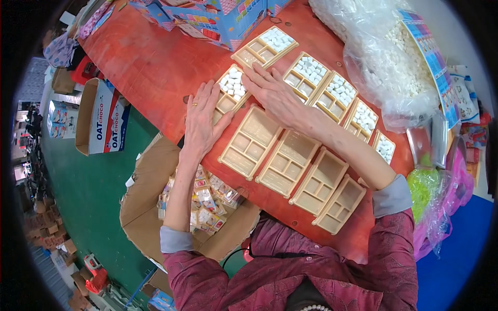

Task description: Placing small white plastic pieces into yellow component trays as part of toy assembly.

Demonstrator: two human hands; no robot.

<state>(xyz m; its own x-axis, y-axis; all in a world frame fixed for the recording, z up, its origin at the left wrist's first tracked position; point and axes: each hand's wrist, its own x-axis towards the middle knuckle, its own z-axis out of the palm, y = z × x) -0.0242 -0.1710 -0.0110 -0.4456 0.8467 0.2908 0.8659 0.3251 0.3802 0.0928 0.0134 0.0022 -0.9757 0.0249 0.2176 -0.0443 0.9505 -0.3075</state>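
Note:
A beige compartment tray (226,104) with small white blocks in its far section lies between my two hands on the red table. My left hand (201,116) rests along the tray's left side, fingers straight, with the thumb reaching over its near end. At the other side is my right hand (270,96), flat with fingers stretched, its fingertips by the white blocks (232,83). Part of the tray is hidden by both hands. Just beyond stands another part-filled tray (265,46). Beneath my right forearm is an unfilled tray (251,142).
More part-filled trays (306,78) stand right of my hand, and several unfilled ones (288,163) line the near side. A clear bag of white blocks (399,78) sits at far right. An open carton (150,192) with small packs stands below the table's left edge. Blue printed boxes (223,23) are at the back.

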